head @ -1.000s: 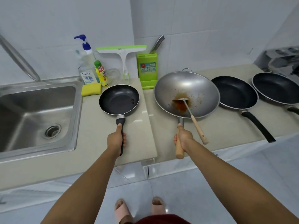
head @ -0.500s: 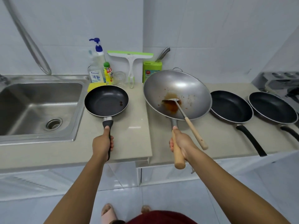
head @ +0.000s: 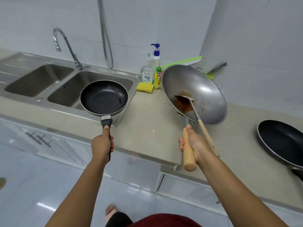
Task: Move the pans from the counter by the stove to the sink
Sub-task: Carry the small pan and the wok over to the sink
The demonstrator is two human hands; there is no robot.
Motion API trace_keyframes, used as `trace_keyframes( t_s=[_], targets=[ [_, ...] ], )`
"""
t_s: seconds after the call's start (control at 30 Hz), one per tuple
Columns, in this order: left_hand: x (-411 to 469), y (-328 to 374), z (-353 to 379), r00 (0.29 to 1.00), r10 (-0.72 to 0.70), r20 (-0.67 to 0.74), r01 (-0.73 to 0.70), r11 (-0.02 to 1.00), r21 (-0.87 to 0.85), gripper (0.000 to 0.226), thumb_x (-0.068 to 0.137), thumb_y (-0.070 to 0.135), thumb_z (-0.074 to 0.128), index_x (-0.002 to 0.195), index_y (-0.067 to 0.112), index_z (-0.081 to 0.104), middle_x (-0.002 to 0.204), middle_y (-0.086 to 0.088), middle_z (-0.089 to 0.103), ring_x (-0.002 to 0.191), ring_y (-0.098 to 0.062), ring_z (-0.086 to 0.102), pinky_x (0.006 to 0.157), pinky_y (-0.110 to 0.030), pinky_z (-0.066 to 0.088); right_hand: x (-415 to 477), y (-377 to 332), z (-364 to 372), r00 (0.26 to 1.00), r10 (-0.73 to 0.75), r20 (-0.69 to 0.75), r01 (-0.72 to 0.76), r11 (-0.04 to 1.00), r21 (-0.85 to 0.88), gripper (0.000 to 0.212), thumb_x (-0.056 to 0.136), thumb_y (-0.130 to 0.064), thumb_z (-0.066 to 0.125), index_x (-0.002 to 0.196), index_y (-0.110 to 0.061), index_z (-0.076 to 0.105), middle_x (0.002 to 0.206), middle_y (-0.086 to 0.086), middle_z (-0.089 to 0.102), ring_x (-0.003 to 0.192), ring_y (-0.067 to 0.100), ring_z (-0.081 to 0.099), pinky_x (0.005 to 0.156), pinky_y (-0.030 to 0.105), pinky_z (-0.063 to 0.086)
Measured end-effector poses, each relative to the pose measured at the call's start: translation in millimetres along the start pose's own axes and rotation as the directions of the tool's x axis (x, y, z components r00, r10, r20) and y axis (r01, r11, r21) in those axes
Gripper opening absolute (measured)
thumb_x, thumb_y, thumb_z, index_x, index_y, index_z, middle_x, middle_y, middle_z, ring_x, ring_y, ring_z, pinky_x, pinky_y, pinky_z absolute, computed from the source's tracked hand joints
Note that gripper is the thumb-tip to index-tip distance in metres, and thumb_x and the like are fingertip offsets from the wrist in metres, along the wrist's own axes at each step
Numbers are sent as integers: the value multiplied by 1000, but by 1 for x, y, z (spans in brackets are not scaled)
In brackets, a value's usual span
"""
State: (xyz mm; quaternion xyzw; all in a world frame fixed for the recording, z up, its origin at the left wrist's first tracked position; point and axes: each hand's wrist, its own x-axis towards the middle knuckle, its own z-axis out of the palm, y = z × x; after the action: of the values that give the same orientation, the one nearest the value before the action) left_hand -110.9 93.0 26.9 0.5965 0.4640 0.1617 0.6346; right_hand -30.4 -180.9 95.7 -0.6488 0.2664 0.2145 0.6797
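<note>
My left hand (head: 103,144) grips the black handle of a small black frying pan (head: 104,97), held in the air over the right basin's front corner of the steel double sink (head: 54,97). My right hand (head: 193,143) grips the wooden handle of a large steel wok (head: 196,89), lifted and tilted above the counter. In the wok lie a brown sauce stain and a metal spatula (head: 199,118) with a wooden handle. Another black pan (head: 282,141) rests on the counter at the far right, partly cut off by the frame.
Soap bottles (head: 155,63), a small yellow-green bottle (head: 158,77) and a yellow sponge (head: 145,87) stand behind the sink's right end. A tap (head: 68,46) and a hanging hose (head: 106,38) rise at the back. A beige counter (head: 147,128) runs from the sink to the right.
Both hands have carried their pans leftward: the small pan now hangs over the sink's corner, and the wok is raised and tilted more. The view has swung left.
</note>
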Motion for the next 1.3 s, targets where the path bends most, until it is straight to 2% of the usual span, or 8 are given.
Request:
trace_keyframes(
  t_s=[0.2,0.37,0.57,0.73,0.83,0.9,1.17,1.3],
  targets=[
    [11,-8,-53,997,-5,-78,5,1000,-4,56,90,56,54,66,6,62,53,-5,56,45,-18,48,48,-30,42,-4,12,17,999,-39,-27,37,996,-80,54,99,-50,43,66,-8,53,47,5,51,42,18,46,44,29,41],
    [12,-10,-55,999,-18,-37,19,1000,12,56,89,55,55,66,5,62,51,-4,56,44,-17,48,47,-29,41,-8,19,25,998,-54,-43,49,994,-100,54,99,-50,43,66,-9,54,47,4,52,42,18,47,44,28,43],
    [9,-9,-56,998,-45,49,44,999,13,55,91,54,56,65,6,61,48,-1,54,42,-15,46,44,-28,40,-25,42,35,996,-26,-90,17,994,-105,52,98,-53,43,73,-8,54,58,7,53,45,18,49,42,26,43],
    [2,-12,-66,990,-46,132,40,998,43,54,91,55,55,64,7,60,45,1,54,40,-14,46,43,-27,39,-59,74,41,988,-44,-148,14,979,-203,63,97,-57,39,64,-6,58,47,5,57,38,17,52,42,24,43],
    [-2,-15,-77,986,-46,161,38,998,56,54,91,55,55,63,8,60,47,0,55,41,-14,46,43,-27,39,-81,96,49,990,-15,-137,-9,985,-174,60,97,-57,41,72,-6,60,59,8,60,46,19,54,46,26,46],
    [-4,-17,-88,983,-52,175,40,997,68,55,91,55,55,64,7,61,50,-2,56,42,-15,47,44,-27,40,-96,111,56,990,-9,-138,-14,986,-168,60,96,-57,43,72,-5,61,59,8,60,46,20,54,46,28,47],
    [-9,-24,-156,986,-42,161,35,998,46,54,92,53,55,65,6,60,52,-3,55,42,-16,47,44,-27,40,-134,151,92,995,5,-100,-24,982,-187,60,96,-58,43,72,-6,61,64,9,62,51,20,56,54,32,52],
    [-6,-32,-200,994,-47,103,47,999,0,54,92,53,55,64,7,59,50,-1,54,41,-15,46,44,-27,39,-147,162,119,997,-10,-71,-9,967,-255,61,95,-59,42,70,-6,61,62,8,62,50,20,57,50,30,50]
  ],
)
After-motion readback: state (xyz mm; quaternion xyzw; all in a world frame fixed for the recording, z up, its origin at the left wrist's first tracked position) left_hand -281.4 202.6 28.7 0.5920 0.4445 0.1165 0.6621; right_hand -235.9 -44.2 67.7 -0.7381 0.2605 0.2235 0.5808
